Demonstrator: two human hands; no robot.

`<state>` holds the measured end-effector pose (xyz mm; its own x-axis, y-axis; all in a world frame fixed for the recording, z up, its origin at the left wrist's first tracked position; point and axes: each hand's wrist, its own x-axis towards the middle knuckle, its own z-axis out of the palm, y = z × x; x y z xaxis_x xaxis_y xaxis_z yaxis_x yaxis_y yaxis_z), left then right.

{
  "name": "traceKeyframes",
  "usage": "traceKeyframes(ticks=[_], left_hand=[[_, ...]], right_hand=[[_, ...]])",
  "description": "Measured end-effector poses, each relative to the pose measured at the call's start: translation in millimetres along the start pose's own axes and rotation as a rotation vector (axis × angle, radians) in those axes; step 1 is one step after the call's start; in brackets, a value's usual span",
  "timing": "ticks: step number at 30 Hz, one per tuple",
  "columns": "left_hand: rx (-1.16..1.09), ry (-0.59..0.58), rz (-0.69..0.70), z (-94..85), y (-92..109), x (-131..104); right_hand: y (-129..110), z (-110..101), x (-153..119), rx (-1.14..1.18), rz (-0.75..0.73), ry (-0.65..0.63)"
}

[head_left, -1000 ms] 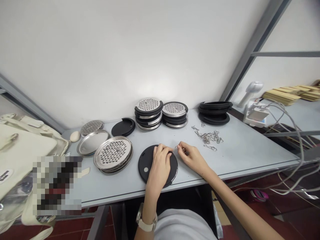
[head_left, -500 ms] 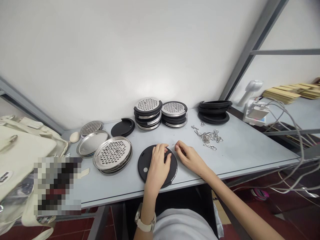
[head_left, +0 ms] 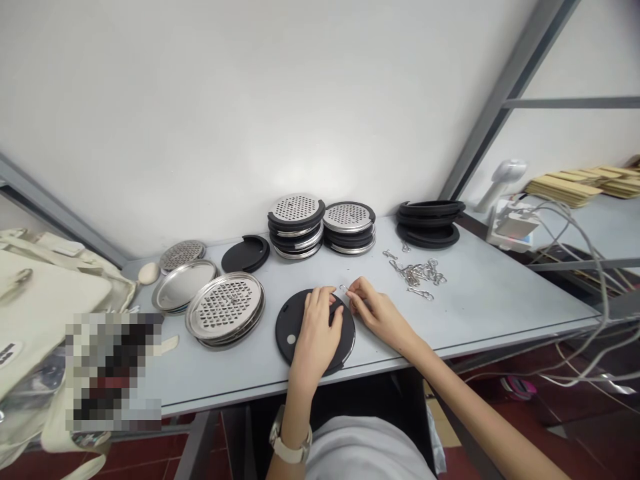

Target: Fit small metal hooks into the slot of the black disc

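Note:
My left hand [head_left: 316, 330] lies with its fingers extended across a round black disc [head_left: 286, 327] at the table's front edge. The thumb stands apart from the fingers, and the hand covers much of the disc's middle. Just right of the disc's far rim, my right hand [head_left: 376, 310] pinches a small metal clip [head_left: 343, 289], whose wire loop sticks out past the fingertips toward the disc. A pile of similar metal clips [head_left: 417, 273] is spread on the table beyond my right hand.
Perforated metal grater plates [head_left: 227, 307] are stacked at left beside a plain metal plate [head_left: 187, 285]. Along the wall stand stacks of black-rimmed graters [head_left: 297, 230] and black rings [head_left: 429, 227]. A bag [head_left: 55, 287] sits far left; white cables [head_left: 595, 267] hang at right.
My right hand has shifted slightly, and more of the clip's loop shows beyond its fingertips. My left hand and the disc have stayed in place.

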<state>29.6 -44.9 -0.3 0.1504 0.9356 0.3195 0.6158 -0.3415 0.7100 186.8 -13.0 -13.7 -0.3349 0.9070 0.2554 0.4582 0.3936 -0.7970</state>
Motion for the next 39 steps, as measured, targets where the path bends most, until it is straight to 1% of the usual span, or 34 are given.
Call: traceKeyframes(ticks=[8, 13, 17, 21, 27, 39], left_hand=[[0.038, -0.009, 0.002, 1.2, 0.6, 0.5], [-0.012, -0.022, -0.023, -0.4, 1.9, -0.6], [-0.036, -0.038, -0.025, -1.7, 2.8, -0.9], [-0.02, -0.033, 0.008, -1.6, 2.3, -0.5], [0.012, -0.036, 0.013, -1.5, 2.0, -0.1], [0.033, -0.035, 0.035, 0.6, -0.4, 0.9]], right_hand=[[-0.1, 5.6, 0.7, -0.101, -0.066, -0.038], [-0.1, 4.0, 0.5, -0.106, -0.082, -0.037], [-1.7, 2.2, 0.3, -0.112, -0.07, -0.045], [-1.0, 2.5, 0.6, -0.133, -0.067, -0.038], [1.0, 2.7, 0.5, -0.184, -0.079, -0.052], [2.8, 2.9, 0.4, -0.203, -0.086, -0.059]])
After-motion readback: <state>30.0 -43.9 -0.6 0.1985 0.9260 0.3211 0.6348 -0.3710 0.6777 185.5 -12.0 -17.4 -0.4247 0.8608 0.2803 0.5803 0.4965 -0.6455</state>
